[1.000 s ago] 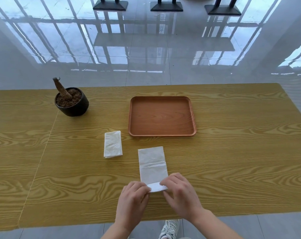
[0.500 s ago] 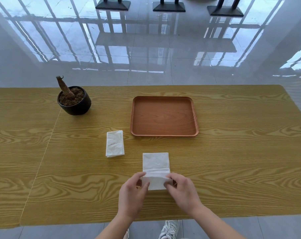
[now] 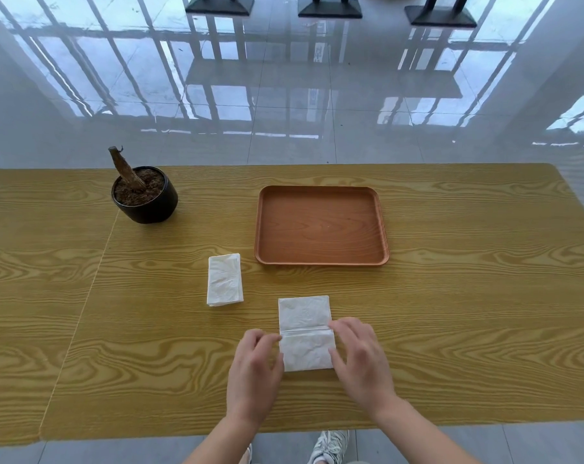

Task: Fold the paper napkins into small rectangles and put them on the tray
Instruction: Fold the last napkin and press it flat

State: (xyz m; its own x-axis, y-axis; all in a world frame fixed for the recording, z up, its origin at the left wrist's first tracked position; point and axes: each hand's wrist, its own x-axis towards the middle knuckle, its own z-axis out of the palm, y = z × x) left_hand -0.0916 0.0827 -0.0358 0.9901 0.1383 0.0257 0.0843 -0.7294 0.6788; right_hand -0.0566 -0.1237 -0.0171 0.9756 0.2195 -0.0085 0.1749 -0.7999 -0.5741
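Note:
A white paper napkin [image 3: 304,333] lies on the wooden table near its front edge, its near part folded up over the middle. My left hand [image 3: 255,370] pinches the fold's left end and my right hand [image 3: 360,356] pinches its right end. A small stack of white napkins [image 3: 225,279] lies to the upper left of it, apart from both hands. The brown wooden tray [image 3: 321,226] sits farther back with nothing on it.
A black pot [image 3: 145,195] with soil and a bare stump stands at the back left of the table [image 3: 468,296]. A seam in the tabletop runs down the left side. Shiny tiled floor lies beyond the far edge.
Both hands lifted the napkin's near edge and carried it away from me, folding the near part over the middle. The strip looks shorter now.

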